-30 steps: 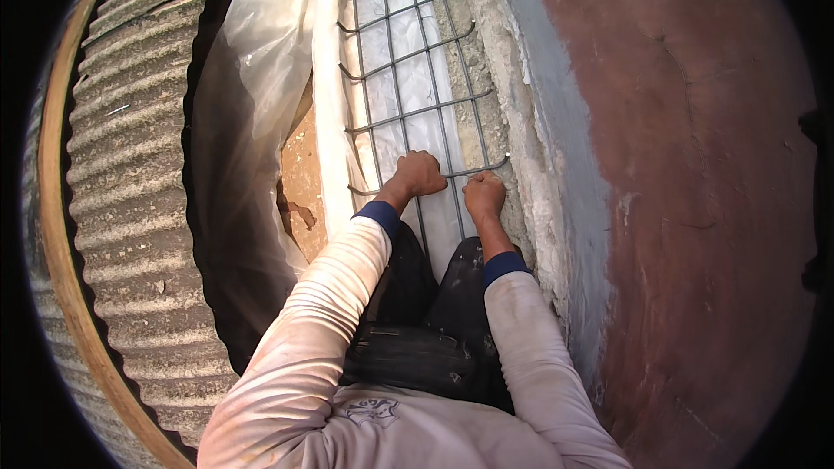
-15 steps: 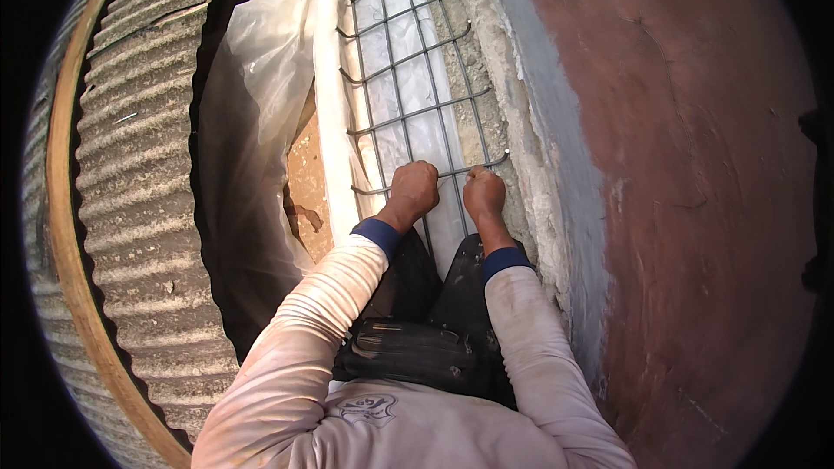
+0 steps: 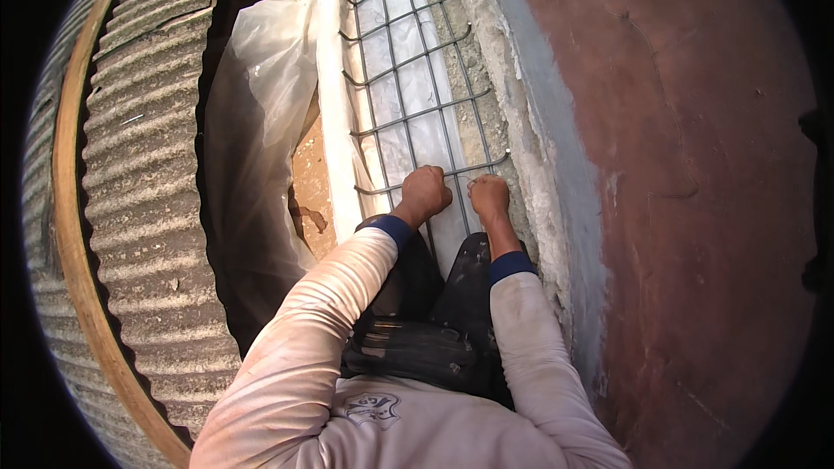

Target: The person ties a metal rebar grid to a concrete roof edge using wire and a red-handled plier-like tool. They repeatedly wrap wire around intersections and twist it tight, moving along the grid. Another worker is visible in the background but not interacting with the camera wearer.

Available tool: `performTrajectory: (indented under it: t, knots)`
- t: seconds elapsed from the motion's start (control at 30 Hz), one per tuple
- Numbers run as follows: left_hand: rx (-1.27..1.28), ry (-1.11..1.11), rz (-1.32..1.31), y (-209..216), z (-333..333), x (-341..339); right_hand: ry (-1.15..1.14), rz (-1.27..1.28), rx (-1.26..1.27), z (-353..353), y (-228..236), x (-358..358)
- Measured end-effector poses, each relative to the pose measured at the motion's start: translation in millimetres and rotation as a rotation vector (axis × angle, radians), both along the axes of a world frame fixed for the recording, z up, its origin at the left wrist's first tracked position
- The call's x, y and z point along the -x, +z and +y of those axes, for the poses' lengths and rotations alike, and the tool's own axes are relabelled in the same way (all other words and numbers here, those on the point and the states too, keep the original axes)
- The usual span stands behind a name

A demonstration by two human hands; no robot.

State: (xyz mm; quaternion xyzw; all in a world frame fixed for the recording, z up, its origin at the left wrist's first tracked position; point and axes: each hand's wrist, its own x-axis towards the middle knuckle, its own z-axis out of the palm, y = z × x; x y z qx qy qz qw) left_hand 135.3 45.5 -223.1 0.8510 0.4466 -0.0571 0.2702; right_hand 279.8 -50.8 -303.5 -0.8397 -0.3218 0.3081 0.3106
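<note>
A grid of dark steel rebar [image 3: 401,95], with bent-up bar ends, stretches away in front of me over clear plastic sheeting. My left hand [image 3: 426,192] is a closed fist over the nearest crossbar, covering where it meets a long bar. Just right of it, my right hand [image 3: 490,196] is also closed, thumb and fingers pinched together, slightly on the near side of that crossbar. Whatever either hand holds is hidden or too thin to make out. My knees in dark trousers [image 3: 460,282] are bent close behind the hands.
Corrugated roofing sheets [image 3: 156,208] and a curved-looking wooden batten [image 3: 69,174] lie on the left. Loose plastic sheet [image 3: 261,122] hangs beside a pale form board [image 3: 333,95]. Along the right runs a rough concrete edge [image 3: 530,148] against a reddish-brown wall [image 3: 695,208].
Both fists have shifted slightly right and toward me. The right hand has come off the crossbar to its near side. The rebar grid sits about the same.
</note>
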Motion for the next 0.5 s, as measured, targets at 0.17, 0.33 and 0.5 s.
performTrajectory:
  t: [0.17,0.33,0.5]
  knots:
    - [0.157,0.129,-0.202,-3.7,8.2,9.1,-0.225,0.298,-0.199,12.7,-3.3,16.1]
    - [0.405,0.134,-0.294,-17.8,19.7,14.4,-0.458,0.656,-0.174,16.0,22.4,18.6]
    - [0.708,0.353,-0.436,-35.2,31.7,17.4,-0.534,0.741,-0.127,21.4,36.1,18.4]
